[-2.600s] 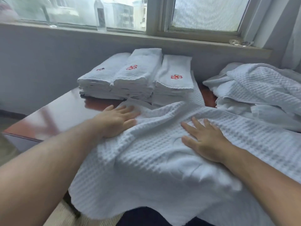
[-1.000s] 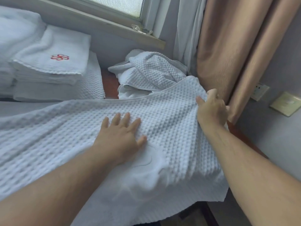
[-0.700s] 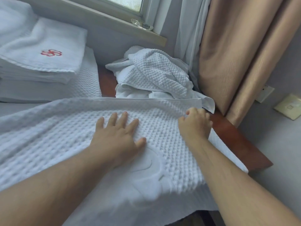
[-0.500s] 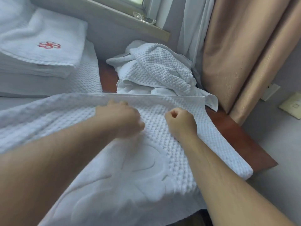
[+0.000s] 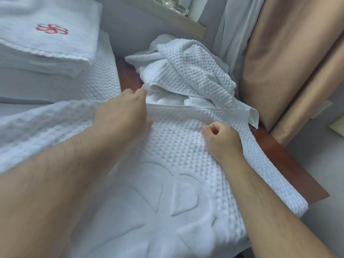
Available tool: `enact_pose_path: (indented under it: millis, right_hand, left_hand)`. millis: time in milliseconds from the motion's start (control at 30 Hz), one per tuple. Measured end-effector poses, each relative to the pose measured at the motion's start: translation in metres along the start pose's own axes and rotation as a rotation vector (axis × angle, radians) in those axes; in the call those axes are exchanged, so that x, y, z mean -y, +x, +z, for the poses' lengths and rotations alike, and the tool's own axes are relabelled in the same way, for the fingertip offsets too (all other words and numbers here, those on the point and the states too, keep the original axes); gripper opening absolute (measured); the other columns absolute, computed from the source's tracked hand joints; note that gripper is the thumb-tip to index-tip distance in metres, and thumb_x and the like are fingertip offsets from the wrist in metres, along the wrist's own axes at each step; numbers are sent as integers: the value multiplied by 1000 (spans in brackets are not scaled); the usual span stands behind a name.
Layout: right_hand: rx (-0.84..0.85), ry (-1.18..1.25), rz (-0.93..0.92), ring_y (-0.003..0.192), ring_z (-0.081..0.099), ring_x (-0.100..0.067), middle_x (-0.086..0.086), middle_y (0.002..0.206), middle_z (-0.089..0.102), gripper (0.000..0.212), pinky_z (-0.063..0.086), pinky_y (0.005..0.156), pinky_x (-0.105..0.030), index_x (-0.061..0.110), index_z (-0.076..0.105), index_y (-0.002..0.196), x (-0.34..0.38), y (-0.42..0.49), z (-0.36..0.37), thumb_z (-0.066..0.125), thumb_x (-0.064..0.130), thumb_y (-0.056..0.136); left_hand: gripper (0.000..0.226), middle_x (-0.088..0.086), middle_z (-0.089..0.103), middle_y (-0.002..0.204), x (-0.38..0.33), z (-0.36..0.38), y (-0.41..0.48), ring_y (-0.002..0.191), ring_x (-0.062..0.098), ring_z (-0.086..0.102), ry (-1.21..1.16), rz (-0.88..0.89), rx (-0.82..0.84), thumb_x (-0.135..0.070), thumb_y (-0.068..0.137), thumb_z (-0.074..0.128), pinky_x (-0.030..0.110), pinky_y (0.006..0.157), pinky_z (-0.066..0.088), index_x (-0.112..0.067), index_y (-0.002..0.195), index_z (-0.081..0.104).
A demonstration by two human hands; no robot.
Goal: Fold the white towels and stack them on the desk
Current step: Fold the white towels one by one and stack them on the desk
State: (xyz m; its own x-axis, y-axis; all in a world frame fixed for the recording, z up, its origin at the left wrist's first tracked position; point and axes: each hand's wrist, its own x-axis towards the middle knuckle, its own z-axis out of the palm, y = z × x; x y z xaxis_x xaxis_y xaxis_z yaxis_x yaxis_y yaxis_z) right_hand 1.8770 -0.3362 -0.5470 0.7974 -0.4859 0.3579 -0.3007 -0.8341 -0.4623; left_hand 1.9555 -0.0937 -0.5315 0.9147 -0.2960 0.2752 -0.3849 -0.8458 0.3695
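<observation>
Left hand (image 5: 121,114) slid to towel (image 5: 176,157) hem — grip unclear | right hand (image 5: 221,140) fisted | red-brown desk (image 5: 290,164), tan curtain (image 5: 288,62)

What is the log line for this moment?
stage: folding | left hand: holds towel far edge | right hand: fisted on towel, grip unclear | stack: rear left | pile: behind towel

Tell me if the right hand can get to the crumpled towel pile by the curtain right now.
Probably yes. The right hand sits curled on the spread towel, and the crumpled pile lies just beyond its far edge, nothing between. Whether it grips cloth is unclear.
</observation>
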Motion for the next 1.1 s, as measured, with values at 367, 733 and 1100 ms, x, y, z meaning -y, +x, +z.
enact_pose_path:
  millis: [367, 733, 1100]
  right_hand:
    - [-117, 24, 6, 43, 37, -9, 8, 48, 40, 57, 26, 45, -27, 17, 36, 53, -2, 5, 4, 41, 41, 103]
    - [-273, 336, 241, 60, 57, -16, -1, 61, 59, 88, 34, 50, -28, 8, 60, 58, -2, 6, -3, 17, 74, 97]
    - [-220, 626, 483, 67, 63, -13, 3, 72, 66, 68, 42, 54, -29, 21, 62, 66, -6, 10, -23, 36, 82, 84]
  left_hand:
    - [17, 2, 56, 98, -5, -4, -15, 92, 31, 57, -98, 63, -181, -32, 98, 56, 35, 62, 37, -26, 103, 71]
    - [19, 5, 61, 87, -31, -28, -64, 68, 32, 60, -162, 276, -328, -24, 98, 59, 41, 59, 53, -24, 99, 78]
    - [26, -1, 52, 113, -62, -2, -137, 99, 22, 56, -125, 270, -179, -12, 92, 52, 39, 79, 52, -16, 116, 61]
